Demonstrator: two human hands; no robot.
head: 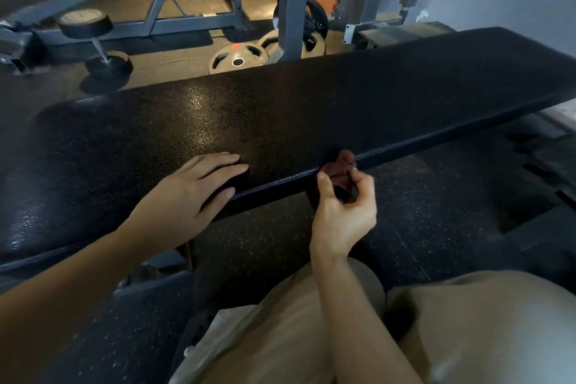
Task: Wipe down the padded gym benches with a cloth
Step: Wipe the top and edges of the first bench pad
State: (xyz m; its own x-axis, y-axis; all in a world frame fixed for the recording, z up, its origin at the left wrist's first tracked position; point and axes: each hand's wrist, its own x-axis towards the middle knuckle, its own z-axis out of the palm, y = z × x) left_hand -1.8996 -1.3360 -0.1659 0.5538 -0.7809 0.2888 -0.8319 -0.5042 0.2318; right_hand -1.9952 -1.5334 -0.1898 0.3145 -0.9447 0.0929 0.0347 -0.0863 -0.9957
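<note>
1. Two hands in my view. Left hand, lower left of centre: fingers straight, flat on padded bench.
2. Right hand, just right of centre: pinching dark red cloth against bench's near edge.

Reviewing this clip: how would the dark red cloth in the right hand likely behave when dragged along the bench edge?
The cloth looks floppy: it bunches and droops in the right hand. Probably light, since a fingertip pinch holds it. It may slide easily on the bench pad, whose surface looks glossy.
</note>
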